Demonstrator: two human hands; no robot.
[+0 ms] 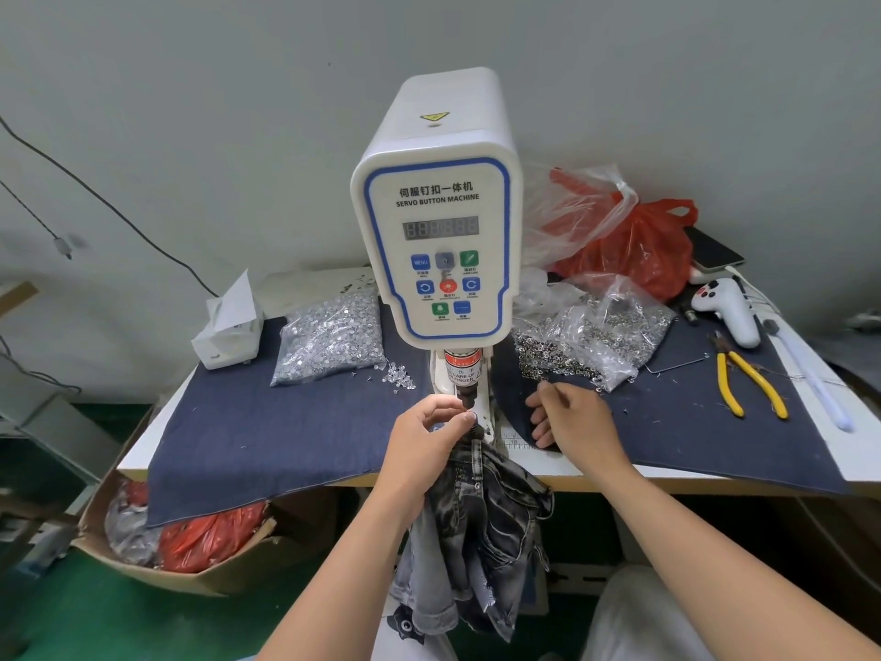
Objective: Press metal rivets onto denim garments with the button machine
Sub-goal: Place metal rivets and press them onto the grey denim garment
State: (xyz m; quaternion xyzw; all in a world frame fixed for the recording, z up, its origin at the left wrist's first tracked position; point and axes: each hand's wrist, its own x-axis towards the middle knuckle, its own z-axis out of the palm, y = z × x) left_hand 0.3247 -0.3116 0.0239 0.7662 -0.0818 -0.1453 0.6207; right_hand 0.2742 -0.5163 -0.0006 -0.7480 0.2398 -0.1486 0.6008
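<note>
A white servo button machine (441, 207) stands at the table's middle, its press head (466, 395) just above the denim. A dark washed denim garment (491, 522) hangs from the die down past the table's front edge. My left hand (424, 441) grips the garment's top edge right under the press head, fingers curled near the die. My right hand (569, 417) rests on the blue cloth to the right of the machine, its fingers pinched together over a pile of metal rivets (543, 360); whether it holds one is hidden.
Bags of silver rivet parts (329, 336) and ring parts (615, 326) flank the machine on a blue denim cloth (267, 436). Yellow pliers (748, 381), a white handheld device (727, 307), a phone, red bags and a tissue box (229, 331) lie around. A cardboard box (186, 531) sits below left.
</note>
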